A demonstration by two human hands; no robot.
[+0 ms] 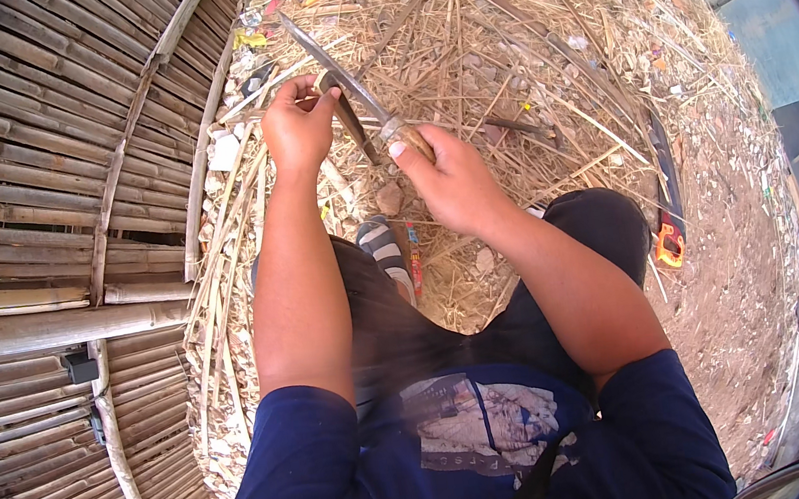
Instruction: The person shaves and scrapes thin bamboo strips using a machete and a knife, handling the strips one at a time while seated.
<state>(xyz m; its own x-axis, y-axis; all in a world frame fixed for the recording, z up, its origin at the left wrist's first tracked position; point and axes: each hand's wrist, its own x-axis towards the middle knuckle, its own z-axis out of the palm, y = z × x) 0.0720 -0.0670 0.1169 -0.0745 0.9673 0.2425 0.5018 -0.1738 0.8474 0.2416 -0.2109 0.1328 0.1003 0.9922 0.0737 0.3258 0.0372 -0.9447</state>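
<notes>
My right hand [456, 181] is wrapped round the wooden handle of a long knife [335, 68], whose blade slants up and to the left. Between the thumb and fingers of my left hand [300, 131] is the upper end of a short dark strip, seemingly bamboo or wood [355, 126]. That strip hangs down toward the knife's handle, close beside the blade. Whether blade and strip touch, I cannot tell. Both hands are held out over the littered ground, beyond my bent knees.
A bamboo slat wall [59, 193] runs along the left. Split strips and shavings [451, 31] cover the ground ahead. Right of my knee lies a handsaw with an orange handle [668, 244]. Bluish panels [785, 37] stand at the far right. My striped sock [383, 252] shows below the hands.
</notes>
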